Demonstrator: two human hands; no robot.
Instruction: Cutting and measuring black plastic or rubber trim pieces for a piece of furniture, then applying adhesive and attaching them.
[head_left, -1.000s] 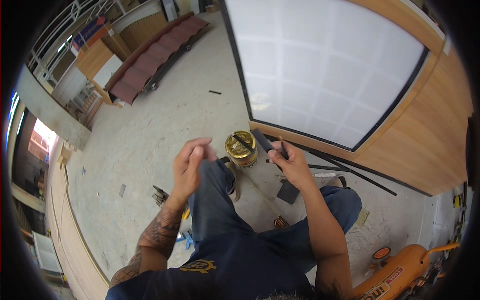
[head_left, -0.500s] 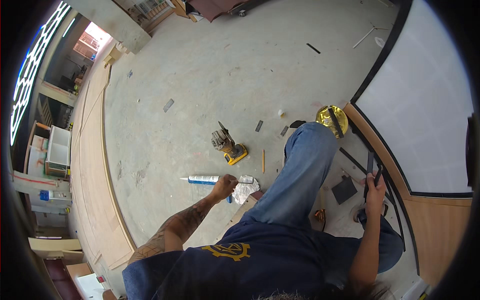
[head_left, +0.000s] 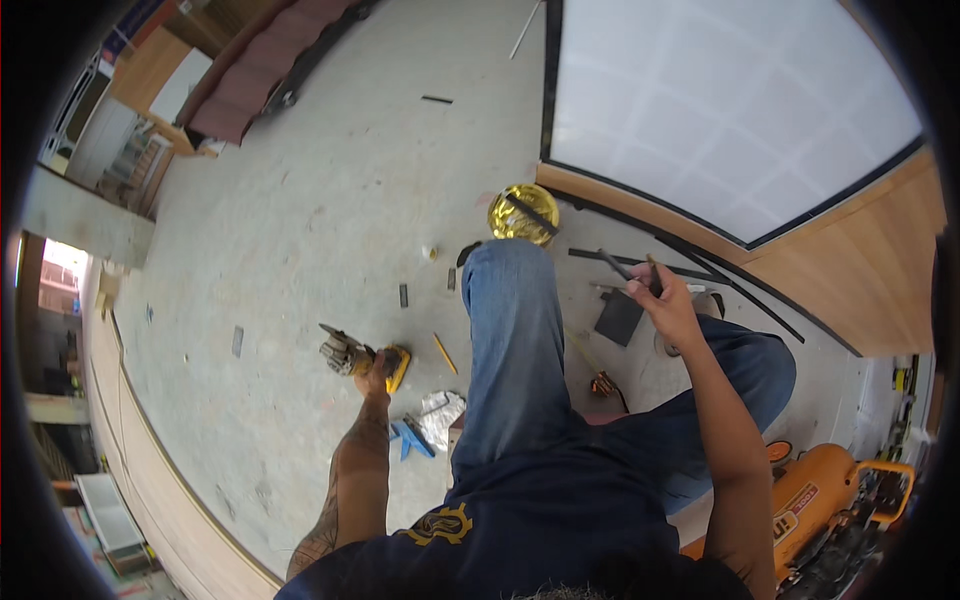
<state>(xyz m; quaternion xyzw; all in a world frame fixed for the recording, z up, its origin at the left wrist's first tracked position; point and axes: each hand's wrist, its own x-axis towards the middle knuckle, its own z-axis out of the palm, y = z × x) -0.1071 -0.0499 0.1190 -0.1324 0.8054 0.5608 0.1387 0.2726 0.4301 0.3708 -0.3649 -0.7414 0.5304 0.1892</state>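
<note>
Left hand [head_left: 373, 373] is wrapped around the power tool [head_left: 344, 355] at its grip; yellow base on the pencil side, blade-like tip pointing up-left. Can't tell whether the base is off the floor [head_left: 240, 250]. Right hand [head_left: 672, 308] is well apart from the tool, on the other side of the left leg [head_left: 515, 330], fingers pinched on a black strip [head_left: 613, 263] plus a slim dark piece [head_left: 654, 272] with a tan tip; both stick out past the fingers, away from the body. Around the tool: pencil [head_left: 445, 353] lies near on its right, blue tool [head_left: 410, 438] and crumpled white wrap [head_left: 438, 415] sit between it and the body, small dark scraps [head_left: 404, 295] lie ahead. Floor runs wide to the left and ahead of the left hand; left limit is the long edge of the board [head_left: 140, 470], far limit the maroon sheet [head_left: 245, 85], upper left. Left leg bounds the tool's right side. Right hand has less room: panel [head_left: 720, 110] stands ahead with its wood edge near the fingers, loose strips [head_left: 765, 310] lie along its foot, black plate [head_left: 620, 318] is on the floor just left of the hand, tin [head_left: 512, 222] with a dark bar across its gold top is near the panel's corner, orange compressor [head_left: 800, 500] sits beyond the right forearm.
</note>
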